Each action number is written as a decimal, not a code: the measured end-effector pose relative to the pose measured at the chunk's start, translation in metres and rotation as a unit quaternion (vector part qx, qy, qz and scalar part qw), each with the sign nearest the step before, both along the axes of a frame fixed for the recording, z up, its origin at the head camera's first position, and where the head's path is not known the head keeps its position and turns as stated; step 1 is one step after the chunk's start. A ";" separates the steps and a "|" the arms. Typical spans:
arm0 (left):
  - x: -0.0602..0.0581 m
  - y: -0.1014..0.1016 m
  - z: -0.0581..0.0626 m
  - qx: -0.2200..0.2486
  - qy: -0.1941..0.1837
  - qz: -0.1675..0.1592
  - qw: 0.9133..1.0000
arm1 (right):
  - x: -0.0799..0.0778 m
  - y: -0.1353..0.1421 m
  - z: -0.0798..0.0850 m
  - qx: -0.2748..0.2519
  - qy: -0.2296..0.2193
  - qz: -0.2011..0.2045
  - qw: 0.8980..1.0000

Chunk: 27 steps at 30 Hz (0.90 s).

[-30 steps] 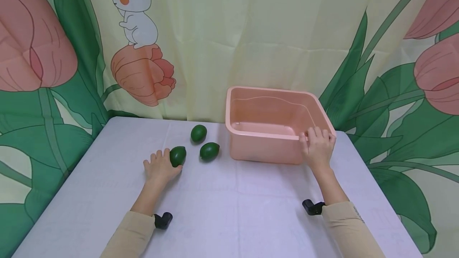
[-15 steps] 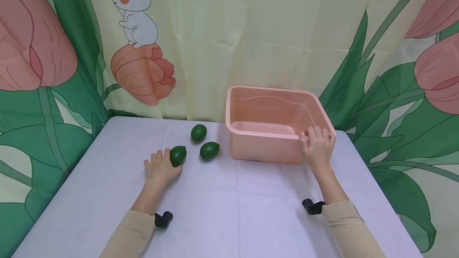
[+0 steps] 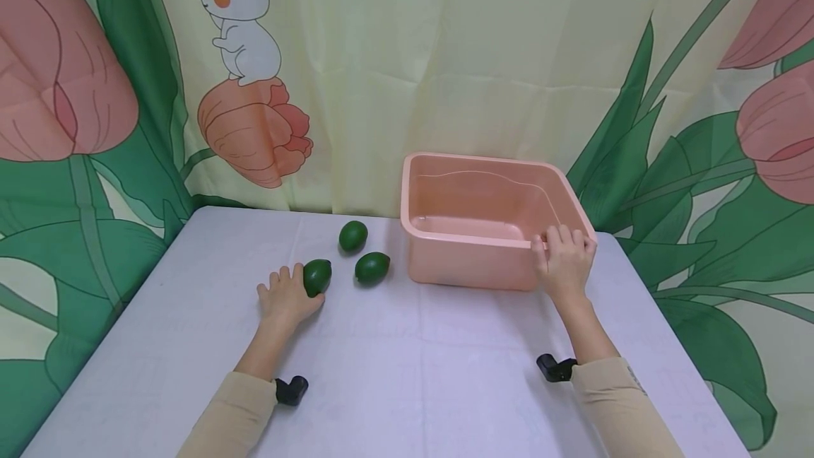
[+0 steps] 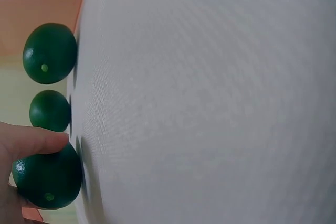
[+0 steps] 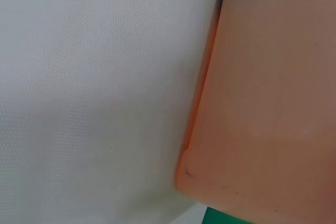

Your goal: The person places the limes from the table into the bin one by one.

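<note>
My left hand (image 3: 283, 299) holds a dark green lime (image 3: 317, 278) on the left half of the table, its thumb on the near side and fingers on the far side. In the left wrist view the thumb (image 4: 39, 140) lies across that lime (image 4: 50, 177). Two more limes sit just beyond it: one farther back (image 3: 352, 237) and one to the right (image 3: 372, 268). At the back right, my right hand (image 3: 564, 260) grips the front rim of a pink plastic tub (image 3: 470, 263) near its right corner. The right wrist view shows the tub's outer wall (image 5: 262, 103), the hand itself out of sight.
A white cloth (image 3: 407, 373) covers the table. Close behind the tub hangs a pale yellow curtain (image 3: 496, 55) printed with a rabbit and tulips. Each wrist carries a small black camera, one on the left (image 3: 292, 391) and one on the right (image 3: 555, 367).
</note>
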<state>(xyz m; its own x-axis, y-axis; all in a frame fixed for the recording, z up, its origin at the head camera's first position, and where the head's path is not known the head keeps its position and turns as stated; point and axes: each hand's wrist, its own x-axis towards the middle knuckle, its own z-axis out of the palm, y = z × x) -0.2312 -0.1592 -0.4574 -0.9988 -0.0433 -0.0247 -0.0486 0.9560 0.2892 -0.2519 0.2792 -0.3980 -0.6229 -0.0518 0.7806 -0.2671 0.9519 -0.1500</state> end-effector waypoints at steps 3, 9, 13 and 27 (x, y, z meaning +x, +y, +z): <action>0.000 0.000 -0.001 0.000 0.002 0.000 1.000 | 0.000 0.000 0.000 0.000 -0.003 -0.002 1.000; -0.001 -0.001 -0.003 -0.002 0.000 0.001 1.000 | 0.000 0.000 -0.001 -0.001 0.002 0.000 1.000; -0.002 -0.001 -0.004 -0.006 0.002 0.000 1.000 | -0.001 0.000 -0.001 -0.002 0.006 0.001 1.000; -0.002 0.003 -0.003 0.001 0.015 -0.004 1.000 | -0.002 0.001 -0.002 -0.003 0.004 -0.001 1.000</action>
<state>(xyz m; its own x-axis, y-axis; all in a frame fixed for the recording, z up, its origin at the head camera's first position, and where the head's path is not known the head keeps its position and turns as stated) -0.2335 -0.1564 -0.4605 -0.9994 -0.0354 0.0042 -0.0326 0.9558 0.2923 -0.2536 0.2799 -0.4003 -0.6174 -0.0451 0.7854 -0.2656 0.9517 -0.1542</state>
